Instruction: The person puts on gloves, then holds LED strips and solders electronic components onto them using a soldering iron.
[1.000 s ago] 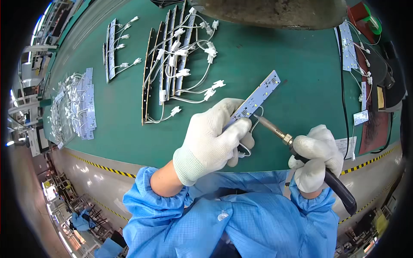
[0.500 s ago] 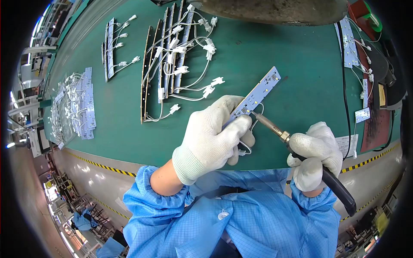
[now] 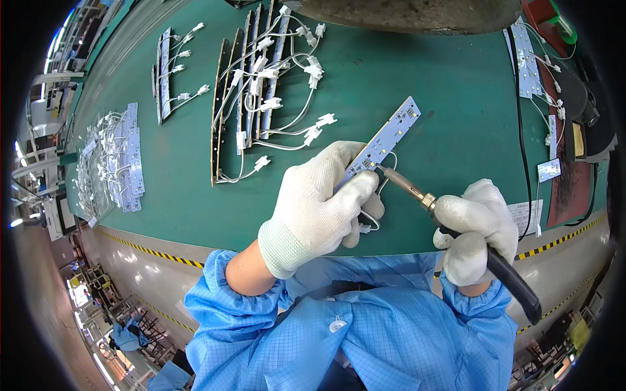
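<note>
A white LED strip board [image 3: 390, 133] is pinched in my gloved left hand [image 3: 321, 201], tilted up to the right above the green table. A thin white cable [image 3: 383, 186] loops from the board past my fingers to a small connector. My gloved right hand [image 3: 477, 229] is wrapped round the black handle of a soldering iron [image 3: 417, 193]. The iron's tip is at the board's right edge, close to my left fingertips; whether it touches cannot be made out.
Several LED strips with white cables [image 3: 251, 85] lie beyond my left hand. Two smaller groups of boards [image 3: 165, 75] [image 3: 132, 156] are at the left. More boards [image 3: 525, 62], a black cord [image 3: 521, 140] and a soldering stand [image 3: 587, 124] are at the right. A dark rounded object [image 3: 411, 14] overhangs the far edge.
My left hand and the board have shifted slightly left, and the iron in my right hand has followed. Both holds are unchanged.
</note>
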`<action>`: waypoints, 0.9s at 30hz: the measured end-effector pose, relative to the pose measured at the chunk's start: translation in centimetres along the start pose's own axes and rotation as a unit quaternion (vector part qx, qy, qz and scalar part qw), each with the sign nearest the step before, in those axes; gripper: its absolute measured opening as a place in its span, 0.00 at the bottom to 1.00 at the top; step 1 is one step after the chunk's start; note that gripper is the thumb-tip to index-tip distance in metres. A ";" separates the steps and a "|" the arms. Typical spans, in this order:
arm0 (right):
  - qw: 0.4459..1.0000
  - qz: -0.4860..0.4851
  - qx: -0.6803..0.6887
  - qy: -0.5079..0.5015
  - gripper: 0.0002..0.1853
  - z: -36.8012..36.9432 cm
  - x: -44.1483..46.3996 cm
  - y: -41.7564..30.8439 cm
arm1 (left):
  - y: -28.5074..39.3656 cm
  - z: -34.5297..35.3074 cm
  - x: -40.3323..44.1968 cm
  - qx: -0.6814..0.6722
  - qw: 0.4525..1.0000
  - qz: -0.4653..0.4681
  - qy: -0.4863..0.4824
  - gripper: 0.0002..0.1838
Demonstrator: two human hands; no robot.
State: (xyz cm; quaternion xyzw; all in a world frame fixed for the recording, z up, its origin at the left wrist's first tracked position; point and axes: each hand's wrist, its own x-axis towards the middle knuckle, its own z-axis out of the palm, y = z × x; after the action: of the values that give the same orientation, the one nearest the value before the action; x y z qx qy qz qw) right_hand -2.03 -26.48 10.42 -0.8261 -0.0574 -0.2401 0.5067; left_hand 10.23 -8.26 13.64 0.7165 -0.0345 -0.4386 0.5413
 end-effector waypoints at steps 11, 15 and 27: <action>0.945 0.062 0.128 0.296 0.26 0.7 -0.6 0.8 | 0.4 -0.1 -2.8 0.562 0.746 0.319 0.164 0.25; 0.943 0.076 0.175 0.272 0.25 0.6 -0.6 0.7 | -0.2 2.3 0.2 0.579 0.775 0.219 0.129 0.26; 0.982 0.004 0.149 0.116 0.25 1.3 1.2 0.0 | -0.1 -0.2 0.0 0.065 0.990 0.103 0.068 0.20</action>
State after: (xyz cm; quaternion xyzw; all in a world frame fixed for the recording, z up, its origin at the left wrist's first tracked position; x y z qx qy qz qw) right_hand -0.51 -25.57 10.49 -0.7082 -0.0304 -0.3206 0.6283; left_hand 10.35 -8.07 13.61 0.7710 -0.1002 -0.3277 0.5367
